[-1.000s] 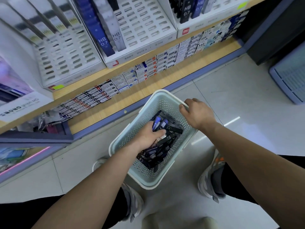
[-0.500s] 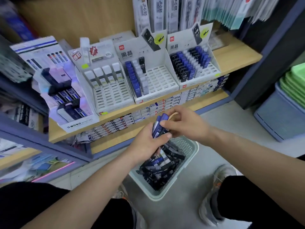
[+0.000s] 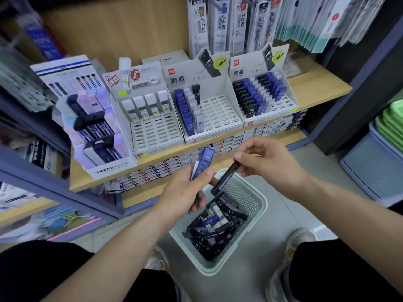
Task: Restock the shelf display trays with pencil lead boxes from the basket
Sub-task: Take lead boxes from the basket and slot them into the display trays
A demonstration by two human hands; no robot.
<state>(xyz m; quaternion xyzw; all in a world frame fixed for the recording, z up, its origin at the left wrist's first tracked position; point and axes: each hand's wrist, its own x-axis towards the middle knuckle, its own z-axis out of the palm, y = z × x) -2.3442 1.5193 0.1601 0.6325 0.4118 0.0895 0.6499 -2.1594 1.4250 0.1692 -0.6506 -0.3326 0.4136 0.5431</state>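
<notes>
Head view only.

- Blurred at far left: hanging packs and lower shelves, print unreadable.
- Cut off at right edge: grey bin (image 3: pixel 375 168) with green trays (image 3: pixel 392 123) stacked in it.
- Hidden behind left hand (image 3: pixel 185 192): number of boxes in its grip. Seen only a blue box (image 3: pixel 204 162) on top, with a pale edge beside it. Fingers curled round the bunch, thumb pressed on the blue box.
- Right hand (image 3: pixel 268 162): thumb and fingers pinching upper end of a black box (image 3: pixel 225 177), tilted, above far rim of basket (image 3: pixel 260 205).
- Basket on floor, near, between shoes (image 3: pixel 298 238). Inside: loose heap of pencil lead boxes (image 3: pixel 213 227), black and blue.
- On wooden shelf (image 3: pixel 316 88), far:
  - Middle tray (image 3: pixel 218 114): one blue column, one pale column and a single black box at left, with bare slots at right.
  - Right tray (image 3: pixel 281 105): black, blue and pale columns.
  - Left tray (image 3: pixel 152 129): four white boxes across far row.
</notes>
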